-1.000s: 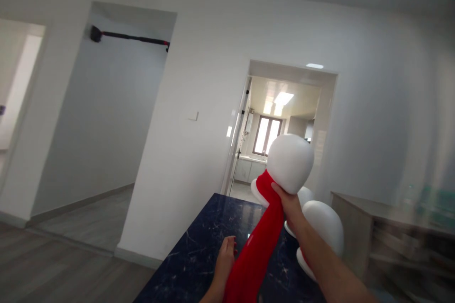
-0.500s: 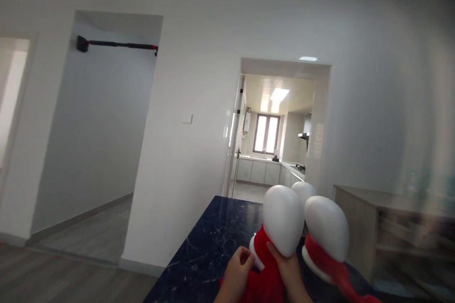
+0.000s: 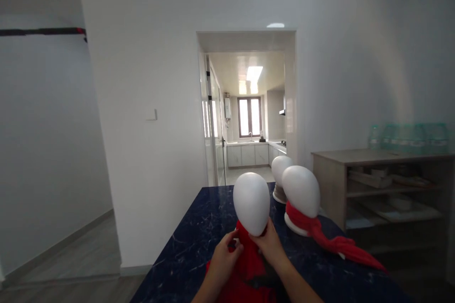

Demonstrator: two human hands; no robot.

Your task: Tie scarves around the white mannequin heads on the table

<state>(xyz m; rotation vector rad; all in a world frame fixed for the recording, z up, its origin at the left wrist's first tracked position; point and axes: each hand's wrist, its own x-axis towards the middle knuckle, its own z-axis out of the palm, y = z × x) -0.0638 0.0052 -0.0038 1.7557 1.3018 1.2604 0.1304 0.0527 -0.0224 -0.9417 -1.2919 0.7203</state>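
Note:
A smooth white mannequin head (image 3: 251,202) stands in front of me, with a red scarf (image 3: 249,260) around its neck and hanging down toward me. At the left of the neck, my left hand (image 3: 226,252) pinches the scarf with curled fingers. On the other side my right hand (image 3: 270,245) grips the scarf just under the head's chin, thumb toward the front. What lies behind the neck is hidden. To the right, a second white mannequin head (image 3: 301,190) has another red scarf (image 3: 330,239) round its neck, its tail trailing over the table.
A third white mannequin head (image 3: 282,170) with a grey-brown neck stands farther back. All are on a dark blue marble-patterned table (image 3: 192,232). A wooden shelf unit (image 3: 329,175) at right carries bottles (image 3: 412,137). A doorway beyond opens on a kitchen.
My view has swung right and levelled, so the heads appear farther left. My left hand has come closer to the neck; the right hand stays at the scarf under the head.

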